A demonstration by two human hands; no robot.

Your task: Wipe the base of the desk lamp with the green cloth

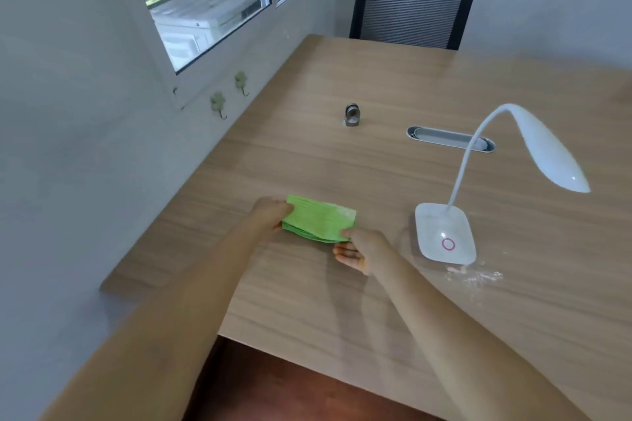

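A folded green cloth (318, 220) lies low over the wooden desk (342, 164), held at both ends. My left hand (270, 214) grips its left edge. My right hand (362, 249) pinches its near right corner between thumb and fingers. To the right stands a white desk lamp, with its square base (444, 232) bearing a pink ring button and its curved neck and head (547, 150) leaning right. The base is a short gap to the right of my right hand.
White crumbs or powder (475, 277) lie on the desk just in front of the lamp base. A small metal object (351, 114) and a grey cable slot (449, 138) sit farther back. A black chair (413, 7) stands at the far end. The wall and window run along the left.
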